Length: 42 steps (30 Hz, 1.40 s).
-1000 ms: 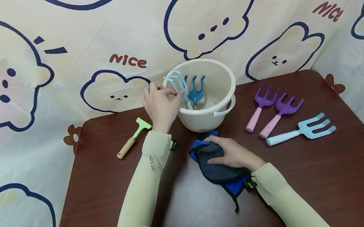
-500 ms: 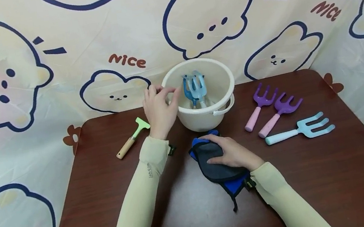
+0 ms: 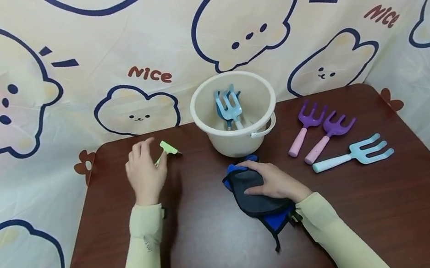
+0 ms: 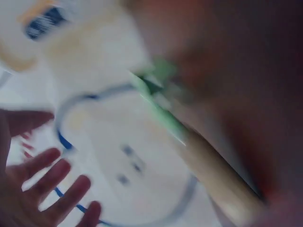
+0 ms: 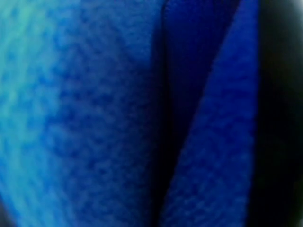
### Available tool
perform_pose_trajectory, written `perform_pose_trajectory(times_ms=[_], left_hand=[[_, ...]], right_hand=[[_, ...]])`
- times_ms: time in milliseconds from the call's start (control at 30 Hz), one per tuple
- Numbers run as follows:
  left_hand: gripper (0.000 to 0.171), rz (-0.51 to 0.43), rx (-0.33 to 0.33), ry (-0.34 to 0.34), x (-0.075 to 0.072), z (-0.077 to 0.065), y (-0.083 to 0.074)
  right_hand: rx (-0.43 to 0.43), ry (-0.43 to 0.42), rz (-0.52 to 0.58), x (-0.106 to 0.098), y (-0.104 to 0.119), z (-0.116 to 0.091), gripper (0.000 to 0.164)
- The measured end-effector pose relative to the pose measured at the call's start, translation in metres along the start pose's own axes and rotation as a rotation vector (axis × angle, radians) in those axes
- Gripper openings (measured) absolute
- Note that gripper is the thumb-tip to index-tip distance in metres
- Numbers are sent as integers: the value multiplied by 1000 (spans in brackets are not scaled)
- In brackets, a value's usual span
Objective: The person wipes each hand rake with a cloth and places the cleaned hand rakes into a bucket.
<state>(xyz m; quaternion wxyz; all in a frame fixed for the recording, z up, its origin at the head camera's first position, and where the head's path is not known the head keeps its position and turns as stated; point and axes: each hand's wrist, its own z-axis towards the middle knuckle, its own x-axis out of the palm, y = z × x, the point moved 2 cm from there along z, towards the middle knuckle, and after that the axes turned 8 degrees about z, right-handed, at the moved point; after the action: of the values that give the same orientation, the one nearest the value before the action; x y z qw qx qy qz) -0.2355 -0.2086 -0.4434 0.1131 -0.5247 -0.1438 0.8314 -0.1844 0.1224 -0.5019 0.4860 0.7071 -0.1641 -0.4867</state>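
Observation:
My left hand (image 3: 145, 172) hovers over a small garden tool with a green T-shaped head (image 3: 169, 148); the hand hides its handle in the head view. In the left wrist view, blurred, the tool's wooden handle (image 4: 218, 177) lies apart from the spread fingers (image 4: 71, 194). My right hand (image 3: 274, 183) grips a folded blue and black fabric item (image 3: 256, 199) with a dangling cord. Its blue cloth (image 5: 113, 123) fills the right wrist view. Behind it stands a cream bucket (image 3: 233, 143) holding a light blue hand fork (image 3: 230, 109) and a darker blue one.
To the right of the bucket lie two purple hand forks with pink handles, one nearer (image 3: 329, 135) and one farther (image 3: 306, 127). A light blue hand fork (image 3: 353, 155) lies beside them. A printed cloth (image 3: 183, 32) hangs behind the brown table (image 3: 216, 254).
The light blue hand fork has left my left hand and leans inside the bucket. That hand has moved left and down from the rim to the green-headed tool. My right hand stays put.

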Motion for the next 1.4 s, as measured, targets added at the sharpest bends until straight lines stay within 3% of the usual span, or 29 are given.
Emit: perform_pose_trajectory(times_ms=[133,200,267,400,467,633,767,833,933,1000,1067,1200,1400], left_hand=[[77,221,16,324,4,-16,46],[75,297,38,480,7,-21,61],[63,332,67,531,9,-24,70],[32,294,107,441,13,-24,74],[23,238,116,432,14,-23,73],[17,144,99,458,13,-20,69],[29,91,52,395,11,-18,68],[36,41,20,331,10,-18,67],[43,-71,-14,147,7,-17,60],[42,-169,-9,26,5,-18,51],[37,-276,18,-52,3,-20,41],[24,-406,111,-22,2,-24,21],[16,-456,187,51,2,-30,-2]], right_hand=[[4,7,-2,-1,2,-1,67],[1,6,-9,-1,3,-1,66],[-5,5,-10,-2,4,-1,66],[-19,6,-4,-3,5,-1,66],[-23,6,-3,-3,5,0,66],[-19,-6,-12,-3,4,1,64],[-20,-18,-5,-3,5,-1,63],[-35,-21,10,-3,6,-2,61],[-85,-38,62,-5,9,-2,54],[-121,-57,99,-6,11,-3,49],[-156,-70,131,-8,12,-3,45],[-197,-64,191,-10,16,-3,44],[-207,-68,376,-12,28,-9,67]])
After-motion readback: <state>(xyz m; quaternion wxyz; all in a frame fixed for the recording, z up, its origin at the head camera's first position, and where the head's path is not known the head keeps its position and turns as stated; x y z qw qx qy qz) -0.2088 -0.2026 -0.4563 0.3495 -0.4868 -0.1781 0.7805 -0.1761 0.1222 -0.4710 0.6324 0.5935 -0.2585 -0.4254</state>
